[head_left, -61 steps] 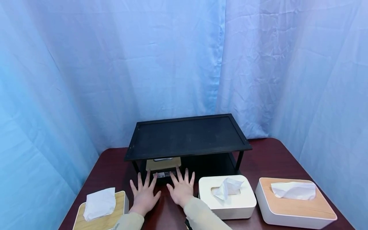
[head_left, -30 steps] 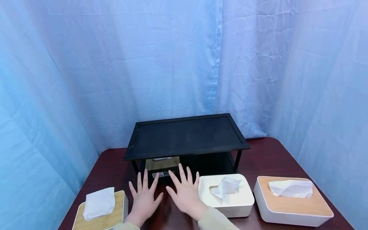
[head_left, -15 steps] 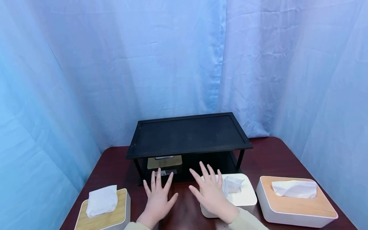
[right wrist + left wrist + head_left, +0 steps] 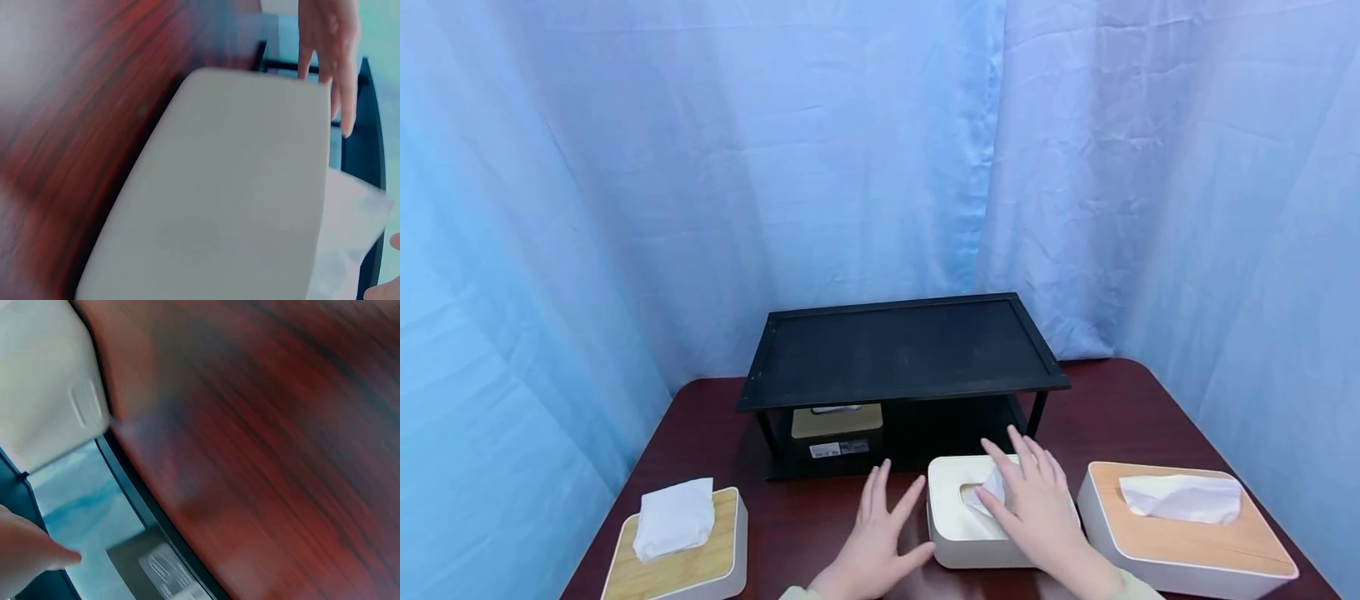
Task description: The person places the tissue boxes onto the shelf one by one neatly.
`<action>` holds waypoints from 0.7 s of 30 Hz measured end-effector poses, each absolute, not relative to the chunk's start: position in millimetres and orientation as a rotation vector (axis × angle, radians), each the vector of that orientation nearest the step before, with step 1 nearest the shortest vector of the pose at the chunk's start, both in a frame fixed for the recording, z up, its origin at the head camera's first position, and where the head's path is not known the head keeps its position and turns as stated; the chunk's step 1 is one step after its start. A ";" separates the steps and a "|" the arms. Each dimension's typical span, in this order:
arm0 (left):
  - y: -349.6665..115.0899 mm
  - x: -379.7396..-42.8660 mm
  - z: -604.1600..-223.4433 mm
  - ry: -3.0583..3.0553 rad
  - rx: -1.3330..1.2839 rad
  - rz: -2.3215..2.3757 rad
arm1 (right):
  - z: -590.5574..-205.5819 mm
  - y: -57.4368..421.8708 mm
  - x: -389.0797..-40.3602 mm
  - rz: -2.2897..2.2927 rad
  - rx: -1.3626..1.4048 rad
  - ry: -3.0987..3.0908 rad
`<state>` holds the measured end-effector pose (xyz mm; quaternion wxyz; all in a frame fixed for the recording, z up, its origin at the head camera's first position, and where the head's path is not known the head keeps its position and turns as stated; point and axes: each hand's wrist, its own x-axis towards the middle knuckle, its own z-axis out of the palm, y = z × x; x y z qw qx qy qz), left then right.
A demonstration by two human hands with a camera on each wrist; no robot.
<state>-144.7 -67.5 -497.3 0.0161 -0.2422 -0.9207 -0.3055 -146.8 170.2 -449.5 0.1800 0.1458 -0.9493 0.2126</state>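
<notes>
High head view, close wrist views

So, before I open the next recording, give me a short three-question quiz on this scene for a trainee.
1. True or false: in the head view, the box inside the black shelf sits toward the shelf's left end.
2. How many tissue boxes stand on the table outside the shelf?
3. Which is the right hand nearest?
a) the far-left wood-topped box
b) the white-topped box
c) the far-right wood-topped box

Key: 1. True. 2. Three. 3. b.
</notes>
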 end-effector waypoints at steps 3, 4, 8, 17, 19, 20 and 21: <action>-56.7 -145.9 -496.5 -2.915 -0.821 -0.994 | -450.5 184.3 -144.2 0.587 0.336 -2.724; -53.8 -146.4 -496.6 -2.929 -0.835 -1.000 | -451.5 187.7 -142.7 0.591 0.316 -2.743; -46.9 -146.6 -498.8 -2.982 -0.848 -1.010 | -458.1 197.0 -136.5 0.617 0.287 -2.775; -45.1 -145.7 -502.3 -2.994 -0.839 -1.114 | -477.6 211.5 -130.1 0.829 0.166 -2.973; -44.3 -145.5 -502.7 -2.989 -0.849 -1.147 | -481.5 214.8 -129.7 0.883 0.145 -3.042; -43.9 -145.4 -502.9 -2.984 -0.854 -1.163 | -483.1 216.2 -129.8 0.909 0.136 -3.072; -43.6 -145.4 -503.2 -2.982 -0.853 -1.180 | -484.5 217.3 -129.8 0.934 0.133 -3.091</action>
